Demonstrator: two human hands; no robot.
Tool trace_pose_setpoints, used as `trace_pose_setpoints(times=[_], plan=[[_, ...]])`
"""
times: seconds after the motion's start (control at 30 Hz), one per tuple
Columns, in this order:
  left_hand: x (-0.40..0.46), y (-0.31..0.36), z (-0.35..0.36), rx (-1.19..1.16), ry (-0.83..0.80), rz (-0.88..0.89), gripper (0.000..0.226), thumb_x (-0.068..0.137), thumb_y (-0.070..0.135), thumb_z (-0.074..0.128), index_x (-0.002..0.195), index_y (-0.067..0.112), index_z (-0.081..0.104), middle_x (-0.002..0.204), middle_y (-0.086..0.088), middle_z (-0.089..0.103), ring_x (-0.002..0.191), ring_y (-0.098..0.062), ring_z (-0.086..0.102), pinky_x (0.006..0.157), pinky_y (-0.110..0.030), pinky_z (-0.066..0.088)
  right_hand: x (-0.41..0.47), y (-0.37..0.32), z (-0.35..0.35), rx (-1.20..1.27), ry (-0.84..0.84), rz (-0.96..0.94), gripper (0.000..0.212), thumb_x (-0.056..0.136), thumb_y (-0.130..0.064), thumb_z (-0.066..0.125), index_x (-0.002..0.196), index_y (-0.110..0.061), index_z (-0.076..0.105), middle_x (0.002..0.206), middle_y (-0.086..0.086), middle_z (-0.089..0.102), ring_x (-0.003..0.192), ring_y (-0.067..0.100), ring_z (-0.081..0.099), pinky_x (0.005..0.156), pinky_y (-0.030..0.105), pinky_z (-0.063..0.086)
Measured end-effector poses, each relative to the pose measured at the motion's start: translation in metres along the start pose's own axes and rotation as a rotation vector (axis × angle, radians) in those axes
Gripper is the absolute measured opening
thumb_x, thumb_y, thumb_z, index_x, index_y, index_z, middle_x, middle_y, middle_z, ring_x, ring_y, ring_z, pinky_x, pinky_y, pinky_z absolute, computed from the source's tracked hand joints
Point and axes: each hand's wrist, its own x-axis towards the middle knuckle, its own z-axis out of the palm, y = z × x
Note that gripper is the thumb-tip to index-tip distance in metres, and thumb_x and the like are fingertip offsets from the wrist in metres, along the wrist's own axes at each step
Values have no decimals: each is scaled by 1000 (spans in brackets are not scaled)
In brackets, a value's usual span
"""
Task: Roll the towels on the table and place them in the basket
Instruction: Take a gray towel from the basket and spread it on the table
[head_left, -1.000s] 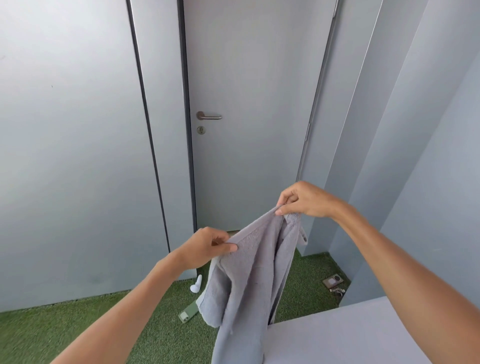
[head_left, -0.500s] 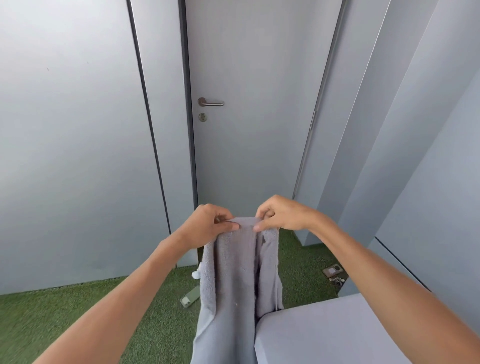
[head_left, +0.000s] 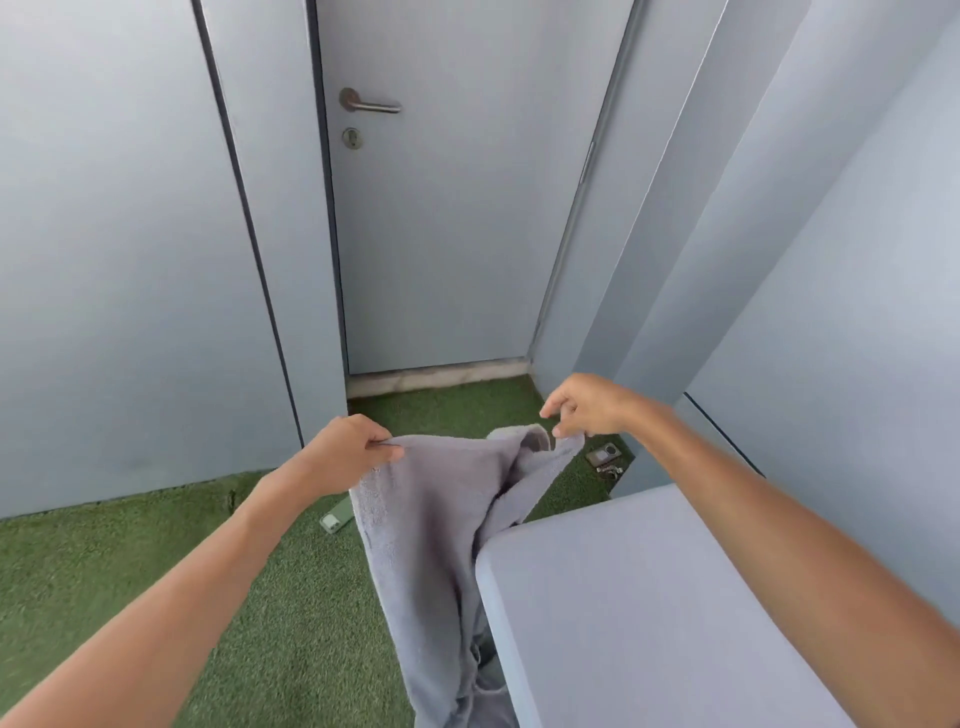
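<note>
1. The table (head_left: 649, 613) is the landmark; no basket is visible.
2. The grey towel (head_left: 431, 519) hangs off its left edge: soft, limp, probably light, best held at the top corners.
3. The left hand (head_left: 345, 447) and the right hand (head_left: 584, 408) each pinch one corner.
4. No readable writing.

A pale grey desk (head_left: 649, 613) fills the near right corner, standing on a floor of green artificial grass (head_left: 130, 571), on which lie a green phone (head_left: 335, 519) to the left of the desk and a small camera-like device (head_left: 602, 455) beside some keys (head_left: 610, 471) farther off.
</note>
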Motion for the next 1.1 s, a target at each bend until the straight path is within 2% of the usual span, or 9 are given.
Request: trace_pose_setpoints(times=[0.1,0.23,0.4,0.6,0.7,0.8,0.9,1.0,1.1], plan=[[-1,-8,50,-7,-26,-73,43,92,30,61,62,6,44,57,-1,38,52,-16,32,62,-38,40,-10,51,41,-50,-89,193,38,83,-12,71,120,-15,66,84,-9,63,81,11,59,72,22,43],[-10,-12,117,-41,-44,-154,30,89,22,62,61,12,54,54,7,48,50,-15,43,50,-27,34,-29,107,102,-24,-125,353,27,85,-3,63,111,-8,70,105,6,69,96,18,63,72,19,44],[-1,-9,164,-34,-86,-222,22,88,22,56,69,27,64,70,5,64,66,-22,61,60,-33,51,-12,148,130,246,84,545,22,84,3,57,70,-12,64,69,12,64,46,19,56,39,22,43],[31,-2,207,-42,94,-342,31,91,18,60,61,13,50,55,3,50,49,-21,41,49,-26,34,48,215,106,880,506,714,17,82,14,60,72,0,58,81,17,62,63,28,66,57,28,60],[50,6,223,-69,167,-356,31,92,24,61,64,13,56,59,-2,55,54,-25,50,50,-28,35,64,277,88,667,601,724,16,75,8,68,68,-6,65,79,9,68,76,24,69,74,33,60],[68,19,238,-55,218,-366,30,93,27,59,65,18,57,64,-1,56,54,-25,52,50,-29,39,60,333,68,509,678,659,16,82,6,57,87,-3,69,81,11,67,69,17,67,60,17,52],[74,29,257,-60,264,-359,29,94,25,58,65,25,57,70,1,55,60,-22,53,52,-31,41,53,382,55,285,695,589,24,82,5,49,91,2,71,90,22,71,90,33,68,81,35,49],[67,29,275,-82,301,-338,12,93,23,61,92,20,73,79,1,57,65,-20,56,56,-35,48,46,413,60,131,613,498,25,82,8,53,101,7,70,102,24,70,99,35,65,87,34,46],[61,26,287,-47,323,-322,20,90,21,64,107,15,74,83,2,57,66,-16,57,55,-33,46,40,436,80,31,528,384,17,80,1,58,90,7,71,87,23,71,86,37,66,73,31,43]])
